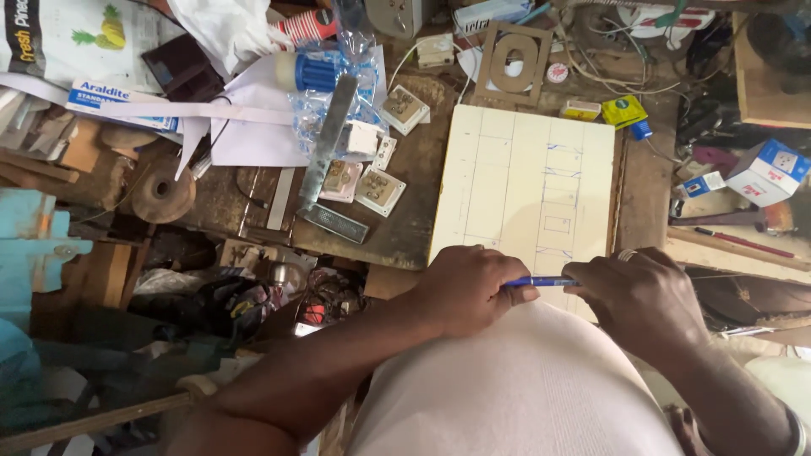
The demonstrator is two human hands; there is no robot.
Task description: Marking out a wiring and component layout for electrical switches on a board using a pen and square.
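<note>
Marking the board [524, 181], pen [541, 282] held in both hands.
My left hand [465, 291] and right hand [638, 295] each grip a pen end; next, tip down to a line.

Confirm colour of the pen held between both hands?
Blue pen, held by the left hand and right hand over the cream board; head view.

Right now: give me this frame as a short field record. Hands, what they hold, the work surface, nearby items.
left hand: closed around one end of the blue pen
right hand: gripping the pen's other end
pen: level, held between both hands, at the near edge of the board
board: cream panel, flat on the bench, ruled with pen lines and small rectangles
bench: dark wood, cluttered
left of board: switch plates, metal ruler
beyond board: cardboard frame cutout
</note>
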